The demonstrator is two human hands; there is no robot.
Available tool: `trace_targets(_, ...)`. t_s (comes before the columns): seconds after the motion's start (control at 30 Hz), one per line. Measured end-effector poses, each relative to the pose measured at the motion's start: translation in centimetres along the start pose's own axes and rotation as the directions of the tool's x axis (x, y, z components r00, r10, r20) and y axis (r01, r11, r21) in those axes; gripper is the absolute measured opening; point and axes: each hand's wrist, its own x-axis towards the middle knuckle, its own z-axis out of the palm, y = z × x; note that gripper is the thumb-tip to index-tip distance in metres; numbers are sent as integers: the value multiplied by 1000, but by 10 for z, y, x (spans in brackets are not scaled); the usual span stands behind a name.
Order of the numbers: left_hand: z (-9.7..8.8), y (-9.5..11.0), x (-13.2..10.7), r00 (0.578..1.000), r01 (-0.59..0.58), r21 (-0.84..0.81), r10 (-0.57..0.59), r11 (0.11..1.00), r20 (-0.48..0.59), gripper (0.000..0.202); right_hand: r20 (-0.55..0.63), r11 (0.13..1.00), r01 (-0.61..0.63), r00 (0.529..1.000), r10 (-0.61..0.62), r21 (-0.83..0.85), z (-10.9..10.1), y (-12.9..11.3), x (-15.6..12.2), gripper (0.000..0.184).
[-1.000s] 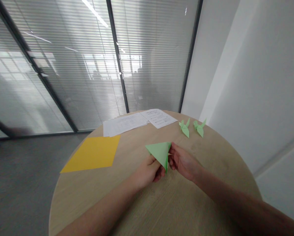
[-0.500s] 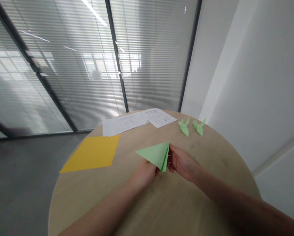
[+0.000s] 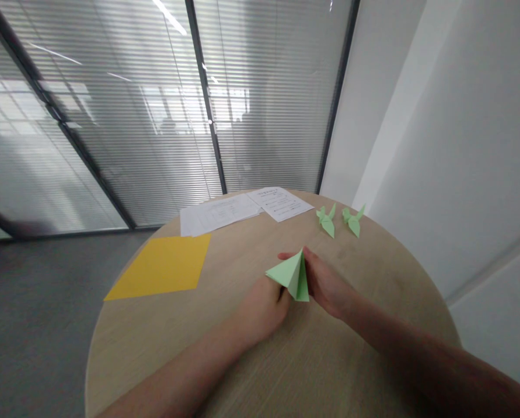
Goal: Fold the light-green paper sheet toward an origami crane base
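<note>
A partly folded sheet of light green origami paper (image 3: 289, 274) is held above the table, its creased layers fanned apart at the lower right. My left hand (image 3: 266, 305) grips it from below and the left, with the fingertips hidden behind the paper. At its right edge, my right hand (image 3: 327, 284) is closed on the upper corner. Some fingers show behind the paper's top left edge; I cannot tell to which hand they belong.
Two light green paper cranes (image 3: 327, 221) stand at the back right of the round wooden table (image 3: 356, 371). Printed white sheets (image 3: 220, 215) overlap along the far edge. A yellow paper sheet (image 3: 162, 267) lies at the left. Behind is a glass partition with blinds (image 3: 268, 104).
The green paper has turned and its folds now face me, so it looks narrower. My left hand has moved slightly right, closer to my right hand.
</note>
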Motion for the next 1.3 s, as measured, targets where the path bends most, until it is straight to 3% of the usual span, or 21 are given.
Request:
trace_targets(0.17,2,-7,0,997,-62,20,61,998,47,40,37,999,50,998,-49,-15,-2,1,1,47)
trace_targets(0.37,1,-8,1,996,-81,15,80,997,35,41,77,995,-45,996,38,94,-1,-3,1,33)
trace_targets(0.7,-4,-1,1,965,-246,-5,246,969,86,37,156,990,53,985,-73,129,8,-4,-6,43)
trace_targets(0.9,-4,-1,0,955,-271,14,267,963,126,41,163,990,71,982,-91,121,9,-5,-9,41)
trace_targets(1.17,-9,10,-4,965,-203,-60,211,977,157,38,94,991,111,989,-118,81,7,-4,-5,39)
trace_targets(1.3,-29,16,-8,965,23,-87,1,996,263,31,43,991,94,994,-98,94,1,-8,1,40)
